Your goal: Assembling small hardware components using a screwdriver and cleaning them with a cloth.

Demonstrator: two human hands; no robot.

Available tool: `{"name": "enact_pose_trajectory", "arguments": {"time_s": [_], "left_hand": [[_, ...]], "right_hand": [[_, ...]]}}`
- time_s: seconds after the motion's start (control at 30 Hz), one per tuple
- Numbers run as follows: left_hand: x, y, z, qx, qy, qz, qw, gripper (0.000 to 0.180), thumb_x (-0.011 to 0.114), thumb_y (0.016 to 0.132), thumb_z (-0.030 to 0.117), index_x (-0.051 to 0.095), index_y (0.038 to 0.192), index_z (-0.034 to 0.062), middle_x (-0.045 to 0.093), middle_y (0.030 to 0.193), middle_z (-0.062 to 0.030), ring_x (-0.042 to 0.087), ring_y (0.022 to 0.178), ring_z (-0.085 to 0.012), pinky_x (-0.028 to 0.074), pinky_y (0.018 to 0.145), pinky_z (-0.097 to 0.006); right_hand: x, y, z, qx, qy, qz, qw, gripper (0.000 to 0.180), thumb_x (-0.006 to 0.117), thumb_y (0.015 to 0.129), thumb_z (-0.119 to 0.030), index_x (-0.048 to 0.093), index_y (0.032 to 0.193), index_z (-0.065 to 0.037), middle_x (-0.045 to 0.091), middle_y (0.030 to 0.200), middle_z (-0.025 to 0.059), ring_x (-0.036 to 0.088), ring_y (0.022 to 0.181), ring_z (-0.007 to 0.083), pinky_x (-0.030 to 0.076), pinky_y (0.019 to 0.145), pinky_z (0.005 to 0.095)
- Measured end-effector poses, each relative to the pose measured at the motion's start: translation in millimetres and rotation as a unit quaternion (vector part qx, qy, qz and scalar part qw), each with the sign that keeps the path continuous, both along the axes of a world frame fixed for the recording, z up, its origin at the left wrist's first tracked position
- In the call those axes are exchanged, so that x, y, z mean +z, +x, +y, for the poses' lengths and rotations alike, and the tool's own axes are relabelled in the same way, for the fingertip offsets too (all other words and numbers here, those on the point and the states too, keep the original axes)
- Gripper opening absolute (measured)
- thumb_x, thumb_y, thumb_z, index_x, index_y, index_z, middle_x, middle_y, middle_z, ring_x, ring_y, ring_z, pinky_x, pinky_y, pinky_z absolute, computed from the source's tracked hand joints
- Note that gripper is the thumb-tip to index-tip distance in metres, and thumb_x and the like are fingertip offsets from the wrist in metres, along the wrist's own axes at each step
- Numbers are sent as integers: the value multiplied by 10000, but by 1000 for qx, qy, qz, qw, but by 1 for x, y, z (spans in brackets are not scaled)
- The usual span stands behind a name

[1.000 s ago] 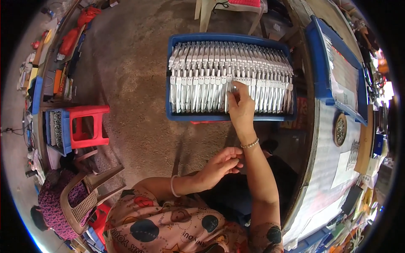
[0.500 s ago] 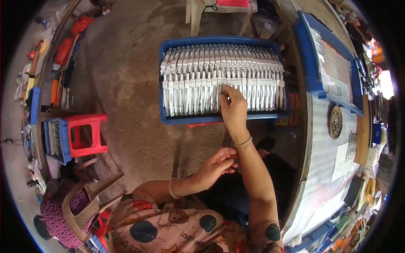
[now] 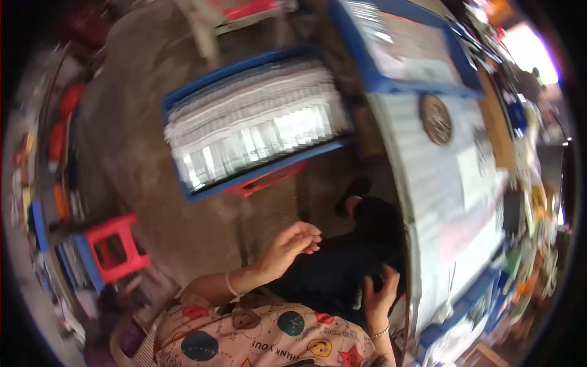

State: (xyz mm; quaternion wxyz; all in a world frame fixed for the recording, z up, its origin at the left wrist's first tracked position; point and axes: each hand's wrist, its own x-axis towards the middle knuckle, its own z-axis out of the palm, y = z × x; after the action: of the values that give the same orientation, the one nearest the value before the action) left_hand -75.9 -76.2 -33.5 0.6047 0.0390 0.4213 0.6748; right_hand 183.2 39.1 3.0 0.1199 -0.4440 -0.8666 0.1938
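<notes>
Far left, a red plastic stool (image 3: 114,247) stands on the concrete floor (image 3: 131,140), beside a rack of blurred orange and red goods. Moving right, the blue crate (image 3: 186,183) sits tilted on a red support, packed with upright rows of silvery sachets (image 3: 257,131), well ahead of both hands. Below it, the left hand (image 3: 290,244) hovers over the dark lap, fingers loosely curled and relaxed, grasping nothing, a white bangle at the wrist. Further right, the right hand (image 3: 380,293) rests low on the dark trousers (image 3: 333,275), fingers spread flat, nothing held. Right again, the desk (image 3: 452,202) curves past, with a second blue tray (image 3: 367,79) of flat packets at its far end and a round dark disc (image 3: 436,119) just behind it.
</notes>
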Motion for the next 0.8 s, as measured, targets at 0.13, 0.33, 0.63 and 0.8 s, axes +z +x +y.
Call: {"name": "enact_pose_trajectory", "arguments": {"time_s": [0.13,0.33,0.63,0.8], "left_hand": [[14,11,27,-44,4,96,994,164,515,990,83,565,1134,23,625,1014,-59,605,895,-125,499,824,-264],[87,31,125,-183,155,308,921,147,503,956,0,559,1092,-2,601,1011,-55,589,886,-118,485,806,-243],[107,82,392,-109,354,779,506,224,570,816,-11,590,1037,23,603,1007,-146,602,942,-320,463,775,-404],[73,85,504,-79,374,878,288,236,501,845,60,602,1054,104,597,1020,-50,589,976,-224,392,879,-398]], "right_hand": [[-40,56,-33,34,-117,-165,979,345,705,797,-209,573,1046,-11,600,945,194,582,879,375,463,750,457],[-48,64,-38,46,-163,-29,985,286,676,827,-148,503,1019,-27,585,859,177,594,777,376,481,677,449],[-82,85,-29,-141,-250,114,951,279,596,911,-213,580,1127,-38,644,834,216,633,750,434,525,670,471],[-73,94,-21,-119,-323,87,935,318,602,907,-256,634,1103,-7,645,826,256,650,776,401,520,698,460]]}}
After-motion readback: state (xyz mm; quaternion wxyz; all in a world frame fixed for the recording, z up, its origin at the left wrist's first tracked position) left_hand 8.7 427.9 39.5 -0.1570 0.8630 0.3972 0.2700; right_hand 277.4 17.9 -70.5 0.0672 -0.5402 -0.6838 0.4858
